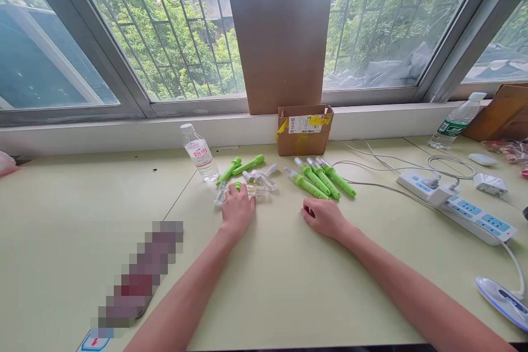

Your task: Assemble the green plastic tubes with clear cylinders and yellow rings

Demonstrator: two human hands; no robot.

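My left hand (pixel 238 209) reaches palm down into a loose pile of parts, thumb apart from the fingers. Its fingertips touch the pile beside a small green piece (pixel 237 185), mostly hidden. Around it lie clear plastic tubes (pixel 264 180) and two green plastic tubes (pixel 248 165) without clear ends. My right hand (pixel 324 217) rests on the table with its fingers curled in, and nothing shows in them. Just beyond it, several green tubes with clear tips (pixel 319 177) lie side by side at a slant.
A water bottle (pixel 200 154) stands left of the pile. Behind are a small cardboard box (pixel 303 140) and a tall brown board (pixel 284 38). On the right lie a power strip (pixel 457 206), cables, another bottle (pixel 456 121) and a white device (pixel 503 300). A blurred-out object (pixel 140 275) lies left.
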